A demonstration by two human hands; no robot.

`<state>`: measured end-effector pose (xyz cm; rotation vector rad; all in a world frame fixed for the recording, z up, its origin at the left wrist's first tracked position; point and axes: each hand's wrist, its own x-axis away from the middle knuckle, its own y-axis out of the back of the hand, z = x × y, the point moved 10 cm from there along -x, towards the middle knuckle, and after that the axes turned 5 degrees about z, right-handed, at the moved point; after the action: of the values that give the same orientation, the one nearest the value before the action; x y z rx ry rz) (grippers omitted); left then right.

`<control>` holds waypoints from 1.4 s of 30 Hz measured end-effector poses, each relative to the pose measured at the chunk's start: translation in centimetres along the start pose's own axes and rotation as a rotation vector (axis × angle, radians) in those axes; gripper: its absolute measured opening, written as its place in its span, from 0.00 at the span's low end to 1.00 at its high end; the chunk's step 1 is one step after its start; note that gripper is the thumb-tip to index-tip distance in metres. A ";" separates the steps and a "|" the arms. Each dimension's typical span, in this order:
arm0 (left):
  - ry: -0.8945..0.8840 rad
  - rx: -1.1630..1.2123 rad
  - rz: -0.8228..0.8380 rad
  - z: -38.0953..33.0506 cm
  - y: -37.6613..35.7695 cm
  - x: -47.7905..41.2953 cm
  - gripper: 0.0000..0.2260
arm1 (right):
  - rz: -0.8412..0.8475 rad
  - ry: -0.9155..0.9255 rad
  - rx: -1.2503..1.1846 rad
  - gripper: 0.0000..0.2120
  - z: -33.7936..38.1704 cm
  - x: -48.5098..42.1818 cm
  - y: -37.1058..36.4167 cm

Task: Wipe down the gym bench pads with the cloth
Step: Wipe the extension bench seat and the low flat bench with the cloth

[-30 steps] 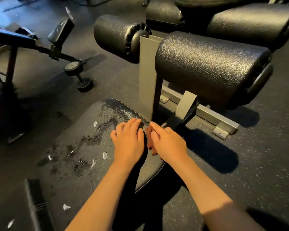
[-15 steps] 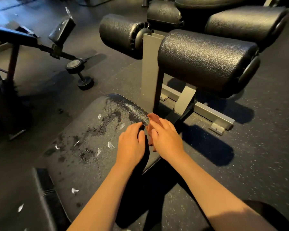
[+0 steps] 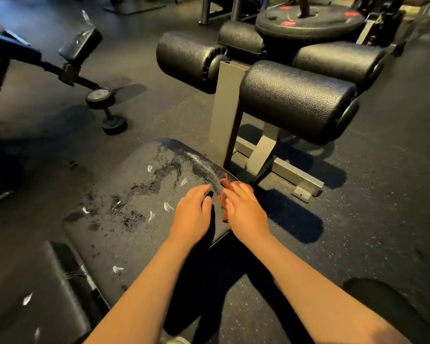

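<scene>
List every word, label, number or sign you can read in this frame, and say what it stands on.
None can be read.
Red labels on the weight plate: too blurred to read.
Seat pad, roller pads, cloth: no lettering visible.

Head cam, fwd-down, near bench pad point(image 3: 124, 194)

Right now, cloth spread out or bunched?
Bunched, as far as visible: only crumpled reddish edges of the cloth show beside the right hand, at the seat pad edge. The hand hides the rest.
</scene>
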<state>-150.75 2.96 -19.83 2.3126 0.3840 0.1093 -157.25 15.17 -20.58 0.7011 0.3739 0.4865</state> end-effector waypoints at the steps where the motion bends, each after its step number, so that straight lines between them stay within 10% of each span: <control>1: -0.004 0.020 0.003 -0.3 0.1 0.4 0.16 | -0.001 -0.001 0.081 0.17 -0.2 0.2 0.0; 4: 0.011 0.100 0.028 -0.4 0.6 1.3 0.17 | 0.066 -0.118 0.165 0.17 0.6 0.1 0.5; 12: 0.218 0.609 -0.019 1.4 3.0 -0.7 0.15 | 0.116 -0.307 -0.689 0.20 7.1 -2.7 -2.7; 17: 0.300 0.647 -0.177 4.0 4.6 -2.6 0.11 | 0.218 -0.173 -0.457 0.21 5.8 -4.9 -2.9; 23: 0.187 0.182 -0.376 4.7 7.9 -8.1 0.14 | 0.086 -0.018 0.147 0.18 2.7 -8.6 -2.0; 28: 0.097 -0.253 0.002 4.9 2.2 -13.3 0.25 | 0.095 -0.106 0.107 0.19 0.2 -10.4 -2.6; 34: -0.187 -0.337 -0.020 3.3 0.0 -11.8 0.17 | 0.052 -0.152 0.024 0.17 -0.6 -10.7 -2.3; 42: 0.147 -0.429 -0.234 8.0 5.4 -13.3 0.25 | 0.055 -0.103 0.136 0.18 -0.2 -10.3 -2.6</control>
<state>-160.52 -10.21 -21.06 1.8293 0.6360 0.2231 -165.07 7.93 -20.80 0.8664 0.2932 0.4776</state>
